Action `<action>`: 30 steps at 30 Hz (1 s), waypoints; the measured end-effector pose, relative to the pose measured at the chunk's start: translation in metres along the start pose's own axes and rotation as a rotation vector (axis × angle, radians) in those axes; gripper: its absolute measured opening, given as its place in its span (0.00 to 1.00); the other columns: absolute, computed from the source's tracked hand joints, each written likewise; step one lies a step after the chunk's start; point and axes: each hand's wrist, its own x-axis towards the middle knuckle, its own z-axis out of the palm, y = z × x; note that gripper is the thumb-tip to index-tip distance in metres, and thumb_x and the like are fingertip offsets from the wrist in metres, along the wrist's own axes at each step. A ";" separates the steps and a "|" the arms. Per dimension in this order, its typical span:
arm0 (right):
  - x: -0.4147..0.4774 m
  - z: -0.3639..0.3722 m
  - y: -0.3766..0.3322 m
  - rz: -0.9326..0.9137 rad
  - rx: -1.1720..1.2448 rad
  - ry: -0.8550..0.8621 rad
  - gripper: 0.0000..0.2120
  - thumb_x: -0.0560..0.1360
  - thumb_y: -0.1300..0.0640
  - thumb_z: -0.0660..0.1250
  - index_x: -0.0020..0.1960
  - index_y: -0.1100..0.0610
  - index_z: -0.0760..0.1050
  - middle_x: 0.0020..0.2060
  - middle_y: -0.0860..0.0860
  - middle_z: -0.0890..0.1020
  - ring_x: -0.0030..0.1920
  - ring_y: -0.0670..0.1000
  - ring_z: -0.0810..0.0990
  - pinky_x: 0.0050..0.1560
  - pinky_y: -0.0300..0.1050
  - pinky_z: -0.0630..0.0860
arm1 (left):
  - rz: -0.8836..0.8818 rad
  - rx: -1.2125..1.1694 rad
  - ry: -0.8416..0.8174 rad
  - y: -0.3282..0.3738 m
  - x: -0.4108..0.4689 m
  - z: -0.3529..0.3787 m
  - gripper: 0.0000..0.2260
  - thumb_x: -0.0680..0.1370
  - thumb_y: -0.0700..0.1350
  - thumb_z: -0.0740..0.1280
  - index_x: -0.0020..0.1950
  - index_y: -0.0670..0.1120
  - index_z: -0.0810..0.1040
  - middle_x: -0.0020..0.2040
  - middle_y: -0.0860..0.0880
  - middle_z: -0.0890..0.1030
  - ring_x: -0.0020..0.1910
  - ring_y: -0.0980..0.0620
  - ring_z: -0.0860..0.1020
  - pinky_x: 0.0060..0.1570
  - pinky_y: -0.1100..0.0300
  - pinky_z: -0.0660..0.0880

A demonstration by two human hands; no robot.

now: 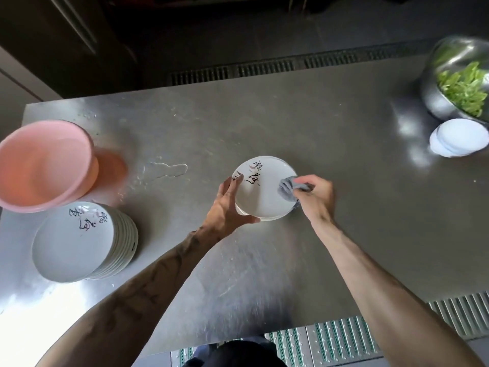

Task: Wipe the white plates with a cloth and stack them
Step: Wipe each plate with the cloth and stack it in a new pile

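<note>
Wiping under way at a steel table (pixel 264 115): the two hands work close together on one white plate (pixel 262 200) at the centre of the view, with both bare forearms reaching in from 6 o'clock. The left hand (pixel 226 207) grips the plate's rim at its 9 o'clock edge, thumb below and fingers curled over the brush-lettered face. The right hand (pixel 317 194) is clenched around a bunched grey cloth (pixel 287 190) and presses it to the plate at its 3 o'clock edge. The plate's near rim looks doubled, so it may rest on others already done; that cannot be told for certain.

At 8 o'clock, well apart from the hands, a tall stack of matching lettered plates (pixel 76 242) stands on the table, most likely the pile awaiting the cloth. Just beyond it, at 9 o'clock, sits a pink plastic basin (pixel 45 165), and between basin and plate lies a small puddle of water (pixel 169 170).

At 2 o'clock, far off, a few small white dishes (pixel 457 140) sit just before a steel bowl (pixel 434 96) of chopped greens (pixel 463 86).

The step in hand is the wipe itself. The next move calls for the cloth to sweep the remaining face and rim, then for the plate to be set down squarely on the pile of wiped plates and for a fresh one to be fetched from 8 o'clock.
</note>
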 end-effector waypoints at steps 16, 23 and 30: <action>-0.028 -0.018 0.000 -0.147 -0.066 0.133 0.14 0.69 0.66 0.67 0.49 0.49 0.82 0.46 0.45 0.85 0.47 0.50 0.82 0.48 0.45 0.79 | -0.001 0.124 0.014 -0.015 0.008 0.023 0.53 0.68 0.50 0.83 0.84 0.51 0.53 0.82 0.44 0.50 0.79 0.44 0.63 0.72 0.47 0.71; -0.067 0.014 -0.014 -0.095 0.008 0.006 0.15 0.72 0.64 0.72 0.57 0.54 0.82 0.50 0.48 0.86 0.52 0.50 0.84 0.56 0.45 0.80 | -0.029 0.138 0.106 -0.046 -0.046 -0.021 0.37 0.78 0.48 0.75 0.82 0.45 0.61 0.79 0.44 0.64 0.76 0.46 0.66 0.72 0.61 0.62; -0.114 0.074 -0.036 -0.154 -0.030 -0.146 0.13 0.73 0.62 0.72 0.55 0.52 0.84 0.43 0.40 0.85 0.44 0.32 0.80 0.46 0.23 0.71 | -0.079 0.316 0.515 -0.114 -0.154 -0.164 0.19 0.77 0.38 0.74 0.67 0.41 0.78 0.65 0.42 0.78 0.61 0.41 0.77 0.57 0.49 0.77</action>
